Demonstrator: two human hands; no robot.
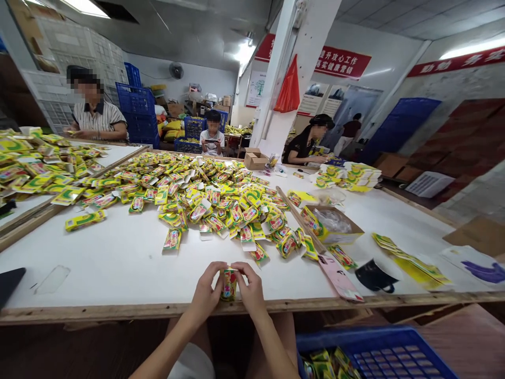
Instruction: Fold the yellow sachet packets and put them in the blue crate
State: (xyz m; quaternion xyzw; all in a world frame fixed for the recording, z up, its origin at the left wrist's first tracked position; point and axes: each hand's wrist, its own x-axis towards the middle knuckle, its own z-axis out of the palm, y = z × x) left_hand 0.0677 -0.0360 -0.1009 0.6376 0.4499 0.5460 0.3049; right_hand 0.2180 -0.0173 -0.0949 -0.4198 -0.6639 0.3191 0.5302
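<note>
Between my two hands, at the front edge of the table, stands a small yellow, green and red printed carton [229, 285]. My left hand [209, 287] grips its left side, with fingertips at the carton's top. From the other side my right hand [249, 287] holds it the same way, fingers bent over the upper end. Beyond the hands spreads a large heap of like cartons [213, 202], several with white end flaps standing open. One carton [172, 240] lies apart at the heap's near edge.
To the right are a pink printed strip [340, 278], a dark mug [376, 276], flat yellow card pieces [412, 260] and an open box [341, 231] with clear plastic. A blue crate [379, 350] holding cartons is below the table. Co-workers sit at the far side.
</note>
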